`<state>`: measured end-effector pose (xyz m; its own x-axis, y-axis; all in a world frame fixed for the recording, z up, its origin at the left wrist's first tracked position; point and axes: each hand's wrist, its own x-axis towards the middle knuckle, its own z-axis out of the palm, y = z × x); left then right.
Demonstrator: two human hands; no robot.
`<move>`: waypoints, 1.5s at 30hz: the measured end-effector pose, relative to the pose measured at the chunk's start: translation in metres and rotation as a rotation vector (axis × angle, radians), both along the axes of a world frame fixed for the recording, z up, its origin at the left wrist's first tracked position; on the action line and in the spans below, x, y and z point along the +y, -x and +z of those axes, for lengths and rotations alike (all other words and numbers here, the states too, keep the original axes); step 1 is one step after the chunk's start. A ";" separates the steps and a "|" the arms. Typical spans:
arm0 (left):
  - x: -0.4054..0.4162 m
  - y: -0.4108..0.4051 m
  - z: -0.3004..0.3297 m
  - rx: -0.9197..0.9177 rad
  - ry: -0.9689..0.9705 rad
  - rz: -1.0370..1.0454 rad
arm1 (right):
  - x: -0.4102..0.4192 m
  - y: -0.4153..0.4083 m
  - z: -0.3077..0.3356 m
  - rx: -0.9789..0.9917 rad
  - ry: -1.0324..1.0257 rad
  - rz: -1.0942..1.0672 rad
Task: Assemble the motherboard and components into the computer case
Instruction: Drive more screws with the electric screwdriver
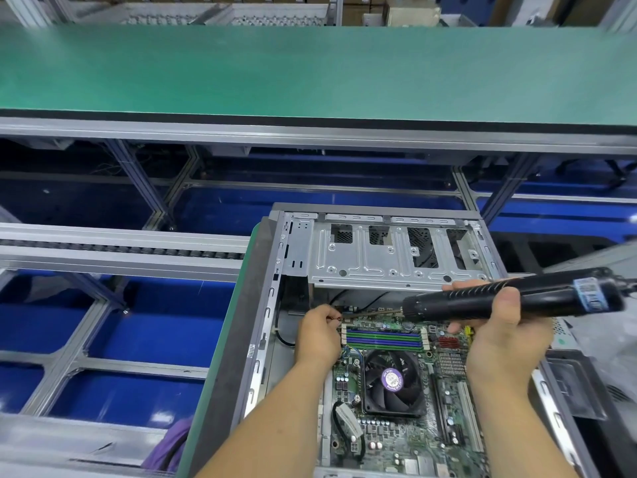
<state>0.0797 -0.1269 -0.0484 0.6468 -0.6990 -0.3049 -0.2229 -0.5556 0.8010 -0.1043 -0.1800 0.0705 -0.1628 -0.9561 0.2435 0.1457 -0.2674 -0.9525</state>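
My right hand grips the black electric screwdriver, its bit aimed left at the motherboard's far corner. My left hand pinches a small screw at the bit's tip. The motherboard lies inside the open computer case, CPU fan between my wrists.
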 end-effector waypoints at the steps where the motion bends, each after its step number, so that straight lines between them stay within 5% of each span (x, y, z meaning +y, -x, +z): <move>1: 0.000 0.000 0.000 0.000 0.003 0.000 | 0.000 0.000 0.000 0.002 0.003 0.008; 28: -0.001 -0.001 -0.002 -0.005 0.015 0.014 | 0.005 0.001 0.009 0.042 -0.022 0.062; 40: 0.000 -0.002 0.003 -0.149 -0.002 -0.028 | 0.001 0.005 0.005 0.024 -0.093 0.053; 45: 0.000 -0.001 0.002 -0.207 -0.012 -0.076 | 0.001 -0.003 0.018 0.077 -0.045 0.224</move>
